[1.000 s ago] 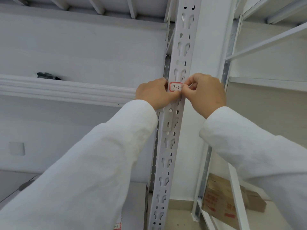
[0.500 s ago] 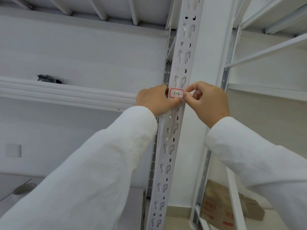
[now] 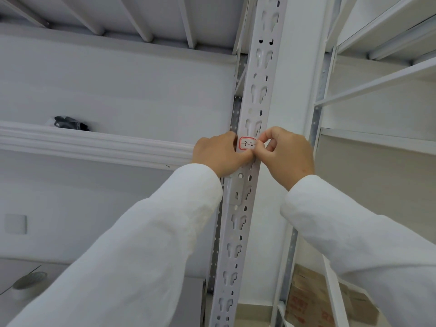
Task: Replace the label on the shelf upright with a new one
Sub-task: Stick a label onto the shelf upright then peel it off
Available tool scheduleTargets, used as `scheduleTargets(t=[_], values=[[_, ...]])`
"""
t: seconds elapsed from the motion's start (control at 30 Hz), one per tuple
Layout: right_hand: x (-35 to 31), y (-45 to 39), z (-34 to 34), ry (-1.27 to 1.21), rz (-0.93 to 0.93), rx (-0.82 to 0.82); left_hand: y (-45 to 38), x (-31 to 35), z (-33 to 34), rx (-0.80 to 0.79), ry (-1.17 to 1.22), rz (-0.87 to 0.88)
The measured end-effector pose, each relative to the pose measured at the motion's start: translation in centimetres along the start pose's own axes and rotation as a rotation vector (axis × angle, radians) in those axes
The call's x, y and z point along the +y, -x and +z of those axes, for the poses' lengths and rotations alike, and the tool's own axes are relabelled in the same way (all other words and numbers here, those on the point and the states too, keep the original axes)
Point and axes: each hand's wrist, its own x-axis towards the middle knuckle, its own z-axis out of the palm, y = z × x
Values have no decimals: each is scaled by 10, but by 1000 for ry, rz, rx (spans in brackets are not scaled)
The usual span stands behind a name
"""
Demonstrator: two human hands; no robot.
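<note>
A grey slotted shelf upright (image 3: 253, 95) runs up the middle of the head view. On it, at hand height, is a small white label (image 3: 246, 143) with a red border and "3-2" written by hand. My left hand (image 3: 219, 154) wraps the upright's left edge, thumb pressed just under the label. My right hand (image 3: 287, 153) pinches the label's right edge between thumb and forefinger, hiding that end. Whether the label is fully stuck down I cannot tell.
A white shelf beam (image 3: 94, 145) runs left from the upright, with a dark object (image 3: 70, 122) on it. More white shelving (image 3: 377, 86) stands at right. Cardboard boxes (image 3: 313, 300) sit low right. A tape roll (image 3: 28, 283) lies at lower left.
Both hands stay at the label while the view tilts up slightly. My right thumb and forefinger have closed in over the label's right edge.
</note>
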Motion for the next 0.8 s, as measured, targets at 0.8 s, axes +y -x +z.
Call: scheduleTargets(t=[0.8], values=[[2, 7, -1, 126, -86, -9, 0, -1, 4, 24, -32, 3]])
